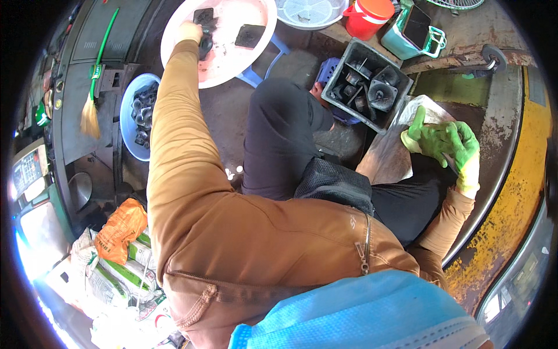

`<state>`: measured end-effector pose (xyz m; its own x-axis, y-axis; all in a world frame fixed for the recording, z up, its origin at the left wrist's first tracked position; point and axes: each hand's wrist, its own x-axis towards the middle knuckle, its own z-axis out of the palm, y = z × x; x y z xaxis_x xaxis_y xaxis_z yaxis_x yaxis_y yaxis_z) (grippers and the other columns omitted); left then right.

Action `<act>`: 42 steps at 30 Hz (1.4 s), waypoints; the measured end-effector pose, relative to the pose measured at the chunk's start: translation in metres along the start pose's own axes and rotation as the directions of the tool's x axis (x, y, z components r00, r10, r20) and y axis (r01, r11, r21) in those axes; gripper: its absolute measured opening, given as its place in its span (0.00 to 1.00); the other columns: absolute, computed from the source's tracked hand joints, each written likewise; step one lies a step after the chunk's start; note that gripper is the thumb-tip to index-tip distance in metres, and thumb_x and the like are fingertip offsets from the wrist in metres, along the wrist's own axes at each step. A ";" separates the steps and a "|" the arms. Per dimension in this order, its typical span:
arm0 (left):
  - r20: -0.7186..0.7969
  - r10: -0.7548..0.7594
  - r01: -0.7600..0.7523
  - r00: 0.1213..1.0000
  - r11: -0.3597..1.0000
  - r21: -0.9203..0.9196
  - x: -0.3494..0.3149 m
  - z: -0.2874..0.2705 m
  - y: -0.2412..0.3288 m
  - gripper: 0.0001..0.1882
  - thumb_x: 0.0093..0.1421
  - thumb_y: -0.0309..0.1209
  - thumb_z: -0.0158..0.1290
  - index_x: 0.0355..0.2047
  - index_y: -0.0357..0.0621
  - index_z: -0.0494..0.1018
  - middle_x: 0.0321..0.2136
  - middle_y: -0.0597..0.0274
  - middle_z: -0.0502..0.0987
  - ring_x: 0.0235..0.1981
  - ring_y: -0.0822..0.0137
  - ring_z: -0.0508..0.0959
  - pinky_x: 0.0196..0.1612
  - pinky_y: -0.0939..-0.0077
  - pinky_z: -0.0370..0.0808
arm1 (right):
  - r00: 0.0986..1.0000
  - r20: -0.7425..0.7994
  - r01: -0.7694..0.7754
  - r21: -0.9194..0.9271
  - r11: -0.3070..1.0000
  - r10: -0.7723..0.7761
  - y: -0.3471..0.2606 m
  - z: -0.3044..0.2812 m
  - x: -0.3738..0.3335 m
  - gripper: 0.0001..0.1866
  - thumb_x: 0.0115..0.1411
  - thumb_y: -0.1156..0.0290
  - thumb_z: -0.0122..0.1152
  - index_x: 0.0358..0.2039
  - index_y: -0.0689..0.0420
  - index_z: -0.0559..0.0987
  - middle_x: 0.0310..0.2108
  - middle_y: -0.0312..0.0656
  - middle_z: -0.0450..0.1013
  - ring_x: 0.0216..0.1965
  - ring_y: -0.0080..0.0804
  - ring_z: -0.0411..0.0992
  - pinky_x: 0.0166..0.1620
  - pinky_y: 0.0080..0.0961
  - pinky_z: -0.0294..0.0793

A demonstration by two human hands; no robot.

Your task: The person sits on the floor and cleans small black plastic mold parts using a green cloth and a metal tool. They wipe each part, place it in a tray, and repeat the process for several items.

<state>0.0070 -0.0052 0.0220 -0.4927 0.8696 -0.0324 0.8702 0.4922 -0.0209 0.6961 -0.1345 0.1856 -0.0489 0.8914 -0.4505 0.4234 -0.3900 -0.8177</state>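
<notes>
My left hand [192, 30], in a tan glove, reaches far forward into a wide pink basin [232, 64] and grips a dark metal part [204, 42]. Two more dark square parts [250, 35] lie in the basin beside it. My right hand [444, 142], in a green glove, rests with fingers spread on a flat metal plate [386, 157] on my right knee. It holds nothing that I can see. My brown sleeves and black trousers fill the middle of the view.
A grey crate [401, 72] of dark metal parts stands ahead of my right hand. A blue basin [129, 125] with more parts sits at left. A white strainer [308, 11], red tub [367, 17] and teal container [407, 35] line the back. Sacks and an orange bag [119, 230] lie lower left.
</notes>
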 end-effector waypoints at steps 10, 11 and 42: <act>0.069 0.179 -0.179 0.981 0.984 -0.007 -0.006 -0.012 0.017 0.24 0.56 0.45 0.53 0.47 0.40 0.73 0.43 0.46 0.77 0.45 0.51 0.77 0.49 0.62 0.72 | 0.990 -0.085 0.120 0.087 0.989 -0.113 -0.005 0.015 -0.007 0.09 0.64 0.68 0.55 0.32 0.61 0.75 0.24 0.35 0.71 0.18 0.16 0.63 0.18 0.14 0.59; 0.061 0.188 -0.183 0.980 0.980 -0.080 -0.009 -0.012 0.030 0.25 0.56 0.47 0.54 0.45 0.39 0.74 0.41 0.46 0.78 0.43 0.53 0.78 0.47 0.63 0.72 | 0.992 -0.055 0.117 0.136 0.984 -0.110 -0.007 0.015 -0.009 0.09 0.64 0.68 0.55 0.32 0.61 0.74 0.24 0.35 0.71 0.17 0.16 0.63 0.18 0.14 0.59; 0.363 0.572 -0.121 0.736 0.639 -0.760 -0.200 0.087 0.361 0.24 0.54 0.31 0.54 0.53 0.43 0.70 0.30 0.56 0.80 0.17 0.67 0.76 0.24 0.71 0.75 | 0.992 -0.084 0.112 0.173 0.979 -0.099 -0.019 0.017 -0.019 0.10 0.63 0.68 0.56 0.36 0.62 0.76 0.30 0.36 0.73 0.26 0.17 0.67 0.27 0.14 0.64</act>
<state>0.4197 -0.0048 -0.0664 0.1340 0.9072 -0.3987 0.6173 0.2383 0.7498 0.6735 -0.1480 0.2034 -0.0147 0.9418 -0.3358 0.2526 -0.3215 -0.9126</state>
